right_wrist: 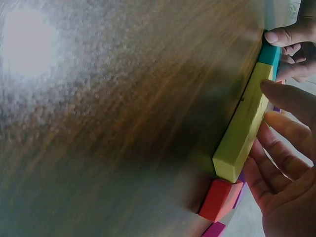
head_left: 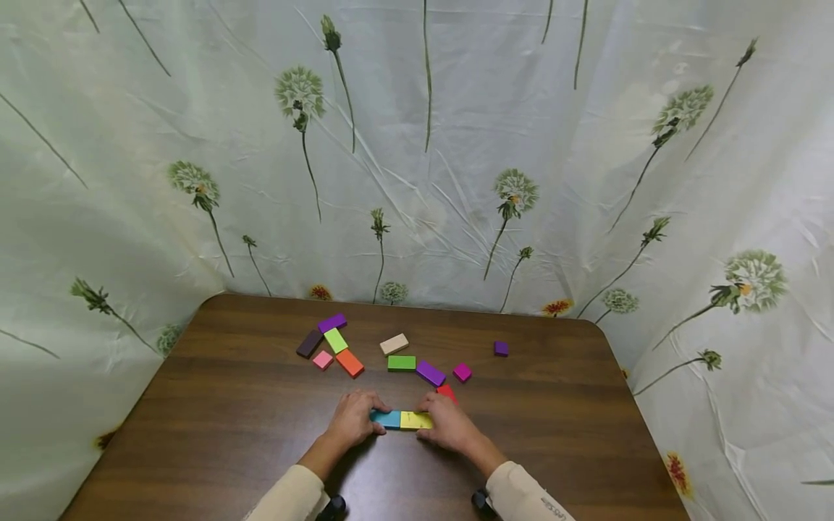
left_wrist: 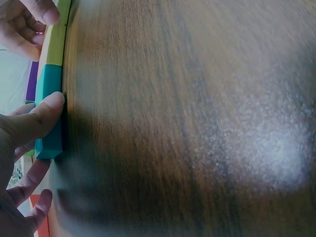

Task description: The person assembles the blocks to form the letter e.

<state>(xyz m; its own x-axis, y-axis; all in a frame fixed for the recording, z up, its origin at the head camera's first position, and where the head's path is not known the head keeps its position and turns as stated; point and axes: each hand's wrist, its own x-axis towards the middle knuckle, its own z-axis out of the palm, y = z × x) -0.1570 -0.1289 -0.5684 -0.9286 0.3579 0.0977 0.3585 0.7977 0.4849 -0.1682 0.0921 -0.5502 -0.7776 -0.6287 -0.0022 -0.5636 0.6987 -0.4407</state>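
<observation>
A blue block (head_left: 387, 419) and a yellow block (head_left: 415, 420) lie end to end on the wooden table, their short ends meeting. My left hand (head_left: 354, 419) pinches the blue block at its left end; in the left wrist view the thumb (left_wrist: 53, 101) lies on its near side, with other fingers behind and at the end. On the yellow block, my right hand (head_left: 451, 422) has its thumb on the near side and fingers along the far side, gripping it near its right end. A red block (head_left: 447, 392) just behind the right hand is partly hidden by it.
Beyond my hands lie a green block (head_left: 401, 364), a purple block (head_left: 430, 373), a beige block (head_left: 394, 344) and a magenta cube (head_left: 462, 373). Further left is a cluster with an orange block (head_left: 350, 363) and a dark block (head_left: 309, 344). A small purple block (head_left: 501, 349) sits right.
</observation>
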